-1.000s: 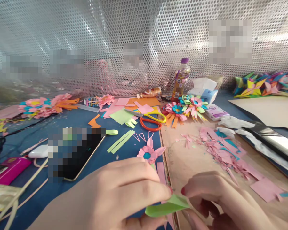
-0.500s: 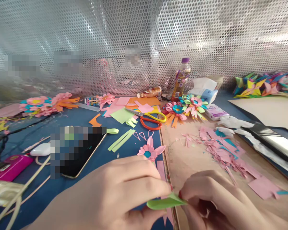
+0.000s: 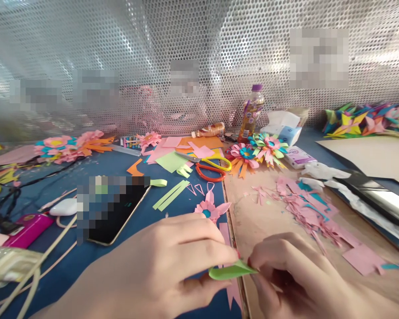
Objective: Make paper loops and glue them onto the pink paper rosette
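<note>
Between my two hands is a green paper strip point(image 3: 231, 271), bent over into a loop whose rounded end points left. My left hand point(image 3: 173, 261) grips it from the left, fingers over the top and thumb beneath. At the strip's pointed right end, my right hand point(image 3: 295, 270) pinches it between thumb and forefinger. Just beyond my left hand lies a pink paper flower point(image 3: 211, 208) with a blue centre, partly covered by the fingers. Flat green strips point(image 3: 171, 195) and small pink paper loops point(image 3: 199, 189) rest on the blue table behind it.
Scissors point(image 3: 213, 167) with yellow and red handles lie on coloured paper. A phone point(image 3: 119, 212) and cables are at left. Pink scraps point(image 3: 312, 208) spread over the brown board at right. A drink bottle point(image 3: 252, 113) stands at the back before a perforated metal screen point(image 3: 186, 40).
The green strip's loop looks slightly shorter and sits a little higher, with both hands still on it. The view has shifted slightly, moving the left-hand items a little rightward.
</note>
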Available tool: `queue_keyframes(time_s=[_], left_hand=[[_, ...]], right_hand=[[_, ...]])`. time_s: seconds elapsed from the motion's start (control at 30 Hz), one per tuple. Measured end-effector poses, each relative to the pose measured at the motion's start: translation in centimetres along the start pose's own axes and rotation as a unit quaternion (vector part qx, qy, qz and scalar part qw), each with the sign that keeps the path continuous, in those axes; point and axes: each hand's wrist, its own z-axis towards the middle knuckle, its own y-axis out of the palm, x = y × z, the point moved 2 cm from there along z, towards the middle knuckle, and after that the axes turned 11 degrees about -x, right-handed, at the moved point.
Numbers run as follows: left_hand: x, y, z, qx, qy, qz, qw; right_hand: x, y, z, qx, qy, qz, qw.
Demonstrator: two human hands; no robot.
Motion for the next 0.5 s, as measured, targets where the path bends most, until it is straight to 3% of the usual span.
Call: queue_keyframes(time_s=[0.5], left_hand=[[-0.18,0.17,0.08,-0.007,-0.001,0.002,1.0]], right_hand=[[-0.23,-0.1,0.23,0.024,0.007,-0.022,0.999]])
